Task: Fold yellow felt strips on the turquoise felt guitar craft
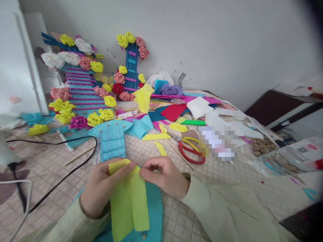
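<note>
A yellow paper strip is hanging down over a blue guitar-shaped cutout, its top edge being pinched by the left hand and the right hand, fingertips pressed together. Beyond the grip, red-handled scissors are lying among paper scraps.

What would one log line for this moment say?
left hand: pinching yellow paper strip | right hand: pinching same strip | beneath: blue guitar cutout
</note>
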A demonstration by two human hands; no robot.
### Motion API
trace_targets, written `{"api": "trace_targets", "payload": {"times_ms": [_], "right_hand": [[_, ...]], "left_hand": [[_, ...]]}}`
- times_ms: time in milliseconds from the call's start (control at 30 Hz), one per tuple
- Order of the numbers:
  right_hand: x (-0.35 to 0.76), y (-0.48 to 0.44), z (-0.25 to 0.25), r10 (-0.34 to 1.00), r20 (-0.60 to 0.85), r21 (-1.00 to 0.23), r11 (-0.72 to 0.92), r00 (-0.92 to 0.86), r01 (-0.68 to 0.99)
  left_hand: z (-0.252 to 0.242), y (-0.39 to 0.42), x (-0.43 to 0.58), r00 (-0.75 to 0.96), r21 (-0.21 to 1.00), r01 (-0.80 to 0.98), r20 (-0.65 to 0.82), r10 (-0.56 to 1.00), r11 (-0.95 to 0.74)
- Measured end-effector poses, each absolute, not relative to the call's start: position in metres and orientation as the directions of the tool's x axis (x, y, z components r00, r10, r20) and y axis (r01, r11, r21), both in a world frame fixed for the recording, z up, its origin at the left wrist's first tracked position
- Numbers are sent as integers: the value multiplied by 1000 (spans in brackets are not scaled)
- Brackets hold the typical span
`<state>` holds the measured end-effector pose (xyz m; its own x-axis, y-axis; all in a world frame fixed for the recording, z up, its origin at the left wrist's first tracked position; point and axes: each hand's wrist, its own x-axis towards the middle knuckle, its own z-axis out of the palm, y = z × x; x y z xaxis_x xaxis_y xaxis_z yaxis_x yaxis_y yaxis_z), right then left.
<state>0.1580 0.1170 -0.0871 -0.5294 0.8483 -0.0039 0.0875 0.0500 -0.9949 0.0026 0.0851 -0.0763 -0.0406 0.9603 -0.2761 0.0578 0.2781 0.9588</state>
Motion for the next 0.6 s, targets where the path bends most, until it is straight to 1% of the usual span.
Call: {"api": "trace_targets", "payload": {"times_ms": [133, 267, 467, 600], "right_hand": [[158, 117, -86, 849, -19, -997, 24, -529, 74], [158, 117, -85, 851, -29, -997, 15, -524, 80], [158, 116, -86, 855, -2, -995, 50, -519, 86], [158, 118, -90, 869, 4, -993, 61, -494, 99]], "left_hand": [[-71, 85, 6, -138, 946, -79, -324, 936, 315], [-73, 85, 5, -205, 954, -67, -301, 931, 294], [-77, 87, 5, -203, 943, -72, -332, 921, 325], [-84, 89, 2, -72, 939, -37, -345, 936, 343]]}}
